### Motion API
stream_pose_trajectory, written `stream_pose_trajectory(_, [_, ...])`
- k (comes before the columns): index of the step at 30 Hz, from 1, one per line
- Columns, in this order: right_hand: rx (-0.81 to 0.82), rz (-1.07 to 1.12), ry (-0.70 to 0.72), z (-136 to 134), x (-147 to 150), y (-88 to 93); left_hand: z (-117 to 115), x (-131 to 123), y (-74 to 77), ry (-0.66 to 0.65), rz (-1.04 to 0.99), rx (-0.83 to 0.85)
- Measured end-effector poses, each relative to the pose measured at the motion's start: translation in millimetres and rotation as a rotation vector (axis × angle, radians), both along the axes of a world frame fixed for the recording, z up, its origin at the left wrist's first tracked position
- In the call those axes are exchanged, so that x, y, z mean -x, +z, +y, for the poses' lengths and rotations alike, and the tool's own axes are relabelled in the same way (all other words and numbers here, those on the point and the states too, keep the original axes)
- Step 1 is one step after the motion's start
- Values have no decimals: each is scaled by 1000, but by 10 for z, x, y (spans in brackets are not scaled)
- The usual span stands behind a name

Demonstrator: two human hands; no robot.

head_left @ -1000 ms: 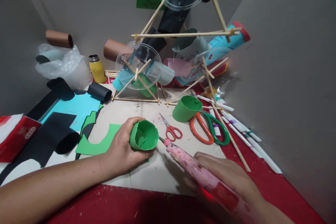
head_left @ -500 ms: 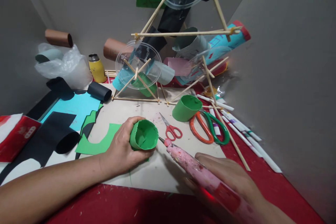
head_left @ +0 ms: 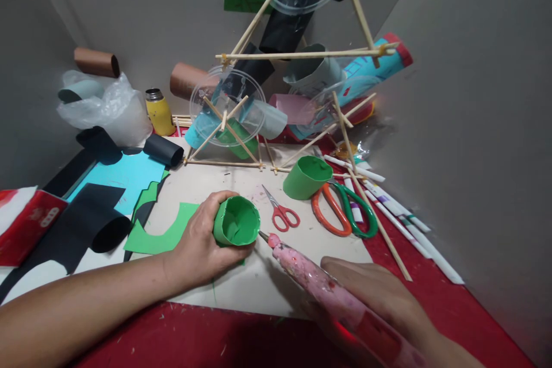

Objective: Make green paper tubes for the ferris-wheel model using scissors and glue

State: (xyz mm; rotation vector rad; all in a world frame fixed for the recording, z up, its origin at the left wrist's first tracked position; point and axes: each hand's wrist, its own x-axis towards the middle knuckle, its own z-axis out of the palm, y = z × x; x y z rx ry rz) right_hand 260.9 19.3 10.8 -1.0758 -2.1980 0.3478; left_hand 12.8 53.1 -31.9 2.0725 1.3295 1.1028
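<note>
My left hand is wrapped around a small green paper cup, its open top tilted toward me. In my right hand is a pink glue gun, with a red glow low on its body. The gun's metal tip meets or nearly meets the right side of the cup's rim; I cannot tell whether it touches. Just beyond lie small red-handled scissors. A second green paper cup stands behind them, beside large scissors with orange and green handles.
A stick frame with clear plastic lids and paper tubes rises at the back. Green scraps, black paper and a blue sheet lie left. A yellow bottle stands behind. White paper rods lie right.
The glue gun has shifted slightly left, its tip now closer to the cup's rim. My left hand and the cup look almost unmoved.
</note>
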Motion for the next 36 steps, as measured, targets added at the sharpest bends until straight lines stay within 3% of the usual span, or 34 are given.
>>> stream_pose_trajectory(3, [68,-21,97,10,-26,-7,-3,-4,12,3,-5,12])
stream_pose_trajectory(13, [133,25,176,31,-2,-16,-1,-6,28,4,-21,39])
stream_pose_trajectory(20, [48,5,287,102,-79,-202,5,-9,39,-5,-34,31])
stream_pose_trajectory(24, [-34,-15,222,87,-78,-300,13,-8,43,-12,-28,28])
stream_pose_trajectory(32, [126,-13,287,60,-79,-100,2,-4,28,-7,-34,32])
stream_pose_trajectory(36, [117,-44,189,21,-86,-13,2,-5,23,-3,-34,51])
